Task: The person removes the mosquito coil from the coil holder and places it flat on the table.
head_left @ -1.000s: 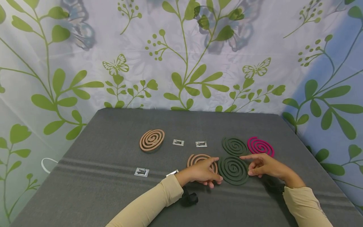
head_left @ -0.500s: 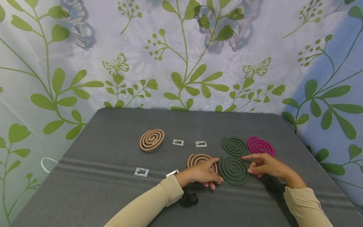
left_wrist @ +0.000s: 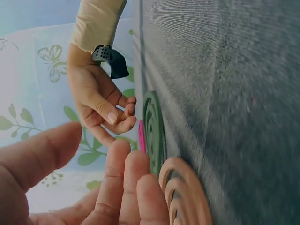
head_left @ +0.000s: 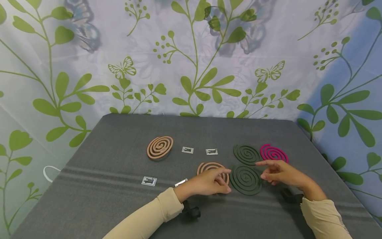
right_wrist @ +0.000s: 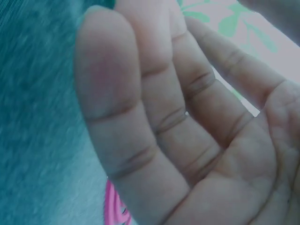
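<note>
A dark green mosquito coil [head_left: 246, 180] lies flat between the hands, with another green coil [head_left: 246, 154] just behind it. My left hand [head_left: 208, 182] hovers above a tan mosquito coil [head_left: 206, 166] and partly covers it; thumb and fingers are apart with nothing between them. On the green coil's other side, my right hand [head_left: 279, 171] has its index finger extended and the other fingers loosely bent, holding nothing. In the left wrist view the right hand [left_wrist: 96, 101] is above the table, near the green coil's edge. Behind it lies a pink coil [head_left: 274, 153].
Another tan coil [head_left: 159, 147] lies at the back left of the grey table [head_left: 98, 205]. Small metal coil stands lie flat: one stand [head_left: 149, 181] at left, two others, a stand [head_left: 187, 150] and a stand [head_left: 212, 151], further back. A patterned curtain [head_left: 149, 66] hangs behind.
My left hand has drawn back slightly to the left and lifted off the front green coil's edge. My right hand has shifted slightly right, away from it. The coils stay put.
</note>
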### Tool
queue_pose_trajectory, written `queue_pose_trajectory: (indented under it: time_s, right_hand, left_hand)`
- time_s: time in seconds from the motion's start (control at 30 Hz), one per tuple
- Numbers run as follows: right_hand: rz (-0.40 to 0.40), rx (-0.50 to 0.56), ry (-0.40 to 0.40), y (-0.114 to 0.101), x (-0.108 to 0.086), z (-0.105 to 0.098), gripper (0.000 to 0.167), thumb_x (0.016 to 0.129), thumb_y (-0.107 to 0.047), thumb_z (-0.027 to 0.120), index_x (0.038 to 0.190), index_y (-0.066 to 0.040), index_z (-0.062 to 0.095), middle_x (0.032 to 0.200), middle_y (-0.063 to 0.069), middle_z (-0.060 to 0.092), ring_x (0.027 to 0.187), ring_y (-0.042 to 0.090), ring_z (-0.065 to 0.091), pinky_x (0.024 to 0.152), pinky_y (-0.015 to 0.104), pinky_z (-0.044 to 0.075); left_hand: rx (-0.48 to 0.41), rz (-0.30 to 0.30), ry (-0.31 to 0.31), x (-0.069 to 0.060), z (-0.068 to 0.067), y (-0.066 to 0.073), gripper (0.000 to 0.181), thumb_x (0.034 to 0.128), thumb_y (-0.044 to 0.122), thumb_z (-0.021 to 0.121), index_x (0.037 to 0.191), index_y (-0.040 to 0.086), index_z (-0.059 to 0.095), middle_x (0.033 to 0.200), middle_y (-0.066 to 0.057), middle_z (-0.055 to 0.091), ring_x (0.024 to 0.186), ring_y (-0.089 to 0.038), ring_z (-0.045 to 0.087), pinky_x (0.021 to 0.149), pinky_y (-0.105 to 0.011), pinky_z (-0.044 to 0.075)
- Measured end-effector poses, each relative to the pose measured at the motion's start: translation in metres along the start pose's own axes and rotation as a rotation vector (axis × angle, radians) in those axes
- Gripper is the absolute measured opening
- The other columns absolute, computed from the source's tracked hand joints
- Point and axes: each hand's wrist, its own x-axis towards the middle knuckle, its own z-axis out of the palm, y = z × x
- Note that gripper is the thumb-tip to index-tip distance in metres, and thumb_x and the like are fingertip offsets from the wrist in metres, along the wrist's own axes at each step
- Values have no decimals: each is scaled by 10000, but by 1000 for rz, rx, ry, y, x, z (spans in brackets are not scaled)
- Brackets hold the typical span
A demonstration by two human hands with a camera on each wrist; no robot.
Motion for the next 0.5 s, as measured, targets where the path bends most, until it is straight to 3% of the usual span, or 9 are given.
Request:
queue_pose_trajectory:
  time_s: [0.1,0.23,0.37,0.5]
  right_hand:
    - [-70,-10,1,-6,2,2,530,1062,-18,667,1460,254,448,938,43,714,732,100,609,636,329,571]
    - [-190,-23,18,-14,5,9,443,1058,26,652,1432,222,517,964,75,746,715,135,619,618,342,549]
    - [-264,-44,66,-21,8,16,384,1046,44,666,1428,45,632,1053,74,764,867,129,716,721,294,599]
    - [-303,-89,146,-30,13,25,374,1011,62,707,1383,56,664,1098,58,760,964,105,739,782,288,624]
  left_hand:
    - [6,26,-8,-8,-6,1,649,1044,129,748,1626,52,473,1136,-6,769,951,-23,694,811,-226,548]
    - [31,67,-5,-19,-14,2,605,1050,115,734,1601,26,501,1219,-73,747,1051,-45,704,922,-228,551]
    - [101,119,10,-26,-22,3,556,1062,127,718,1578,35,532,1303,-141,730,1176,-148,711,1086,-295,503]
    - [149,189,33,-32,-32,4,536,1079,133,697,1581,49,531,1391,-172,693,1235,-262,697,1081,-299,514]
